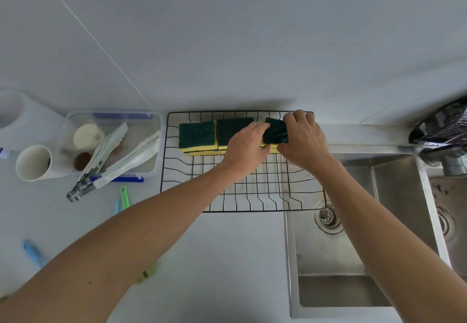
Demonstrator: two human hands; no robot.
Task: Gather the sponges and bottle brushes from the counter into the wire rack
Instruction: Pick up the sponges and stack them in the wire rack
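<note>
Right hand [304, 137] grasping one green-topped sponge [276, 131] at the far right of the wire rack [255, 210]. Left hand [246, 145] touching the same sponge, grip not clear. Two more sponge stacks [197, 135] beside, along the far side.
</note>
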